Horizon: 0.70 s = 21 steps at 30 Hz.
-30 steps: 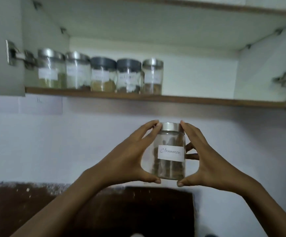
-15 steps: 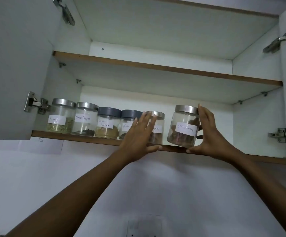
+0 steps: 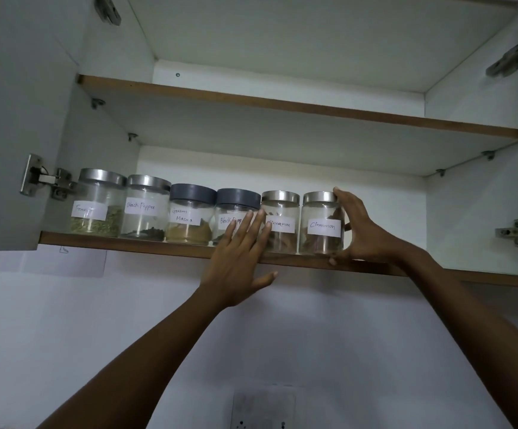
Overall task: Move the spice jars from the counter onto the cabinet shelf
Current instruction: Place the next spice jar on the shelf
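Two labels (image 3: 227, 220) partly behind flat left hand (image 3: 239, 261), right hand (image 3: 359, 236) round end cinnamon jar (image 3: 322, 226)

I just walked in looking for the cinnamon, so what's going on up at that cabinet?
A person is lining up spice jars on the lower cabinet shelf. Their right hand grips the rightmost Cinnamon jar, which stands at the right end of a row of six. Their left hand is open, with its fingers flat against the fronts of the dark-lidded Black Pepper jar and the other Cinnamon jar beside it.
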Motion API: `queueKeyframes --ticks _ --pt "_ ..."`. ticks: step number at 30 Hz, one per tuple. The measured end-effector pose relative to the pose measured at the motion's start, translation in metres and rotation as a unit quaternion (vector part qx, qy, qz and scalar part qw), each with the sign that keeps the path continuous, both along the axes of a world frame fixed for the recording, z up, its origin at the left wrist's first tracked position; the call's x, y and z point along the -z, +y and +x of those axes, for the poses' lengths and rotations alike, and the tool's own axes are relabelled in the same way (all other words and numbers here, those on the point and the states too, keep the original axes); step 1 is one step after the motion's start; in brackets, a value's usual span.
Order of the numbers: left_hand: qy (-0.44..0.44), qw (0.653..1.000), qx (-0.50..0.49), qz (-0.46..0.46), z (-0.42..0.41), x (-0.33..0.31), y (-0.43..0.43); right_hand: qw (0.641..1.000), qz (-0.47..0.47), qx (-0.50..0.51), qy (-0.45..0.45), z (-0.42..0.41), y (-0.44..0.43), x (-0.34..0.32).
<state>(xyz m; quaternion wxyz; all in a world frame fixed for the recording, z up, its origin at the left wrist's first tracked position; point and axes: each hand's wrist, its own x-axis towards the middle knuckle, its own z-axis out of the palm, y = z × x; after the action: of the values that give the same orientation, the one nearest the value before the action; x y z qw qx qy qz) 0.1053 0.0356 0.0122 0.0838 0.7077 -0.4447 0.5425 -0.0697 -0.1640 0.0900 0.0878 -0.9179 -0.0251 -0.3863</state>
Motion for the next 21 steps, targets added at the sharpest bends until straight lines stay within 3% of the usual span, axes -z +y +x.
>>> queueKeyframes --ticks 8,16,21 --pt "0.003 1.000 -0.005 0.012 0.004 0.000 -0.001 0.996 0.056 0.005 -0.070 0.023 0.005 0.006" --pt "0.048 0.998 0.016 0.043 -0.004 -0.008 0.008 0.996 0.037 0.061 -0.052 0.019 0.017 0.024" --pt "0.051 0.996 0.075 0.025 -0.024 0.017 0.017 0.987 0.029 0.064 -0.143 -0.015 0.029 0.068"
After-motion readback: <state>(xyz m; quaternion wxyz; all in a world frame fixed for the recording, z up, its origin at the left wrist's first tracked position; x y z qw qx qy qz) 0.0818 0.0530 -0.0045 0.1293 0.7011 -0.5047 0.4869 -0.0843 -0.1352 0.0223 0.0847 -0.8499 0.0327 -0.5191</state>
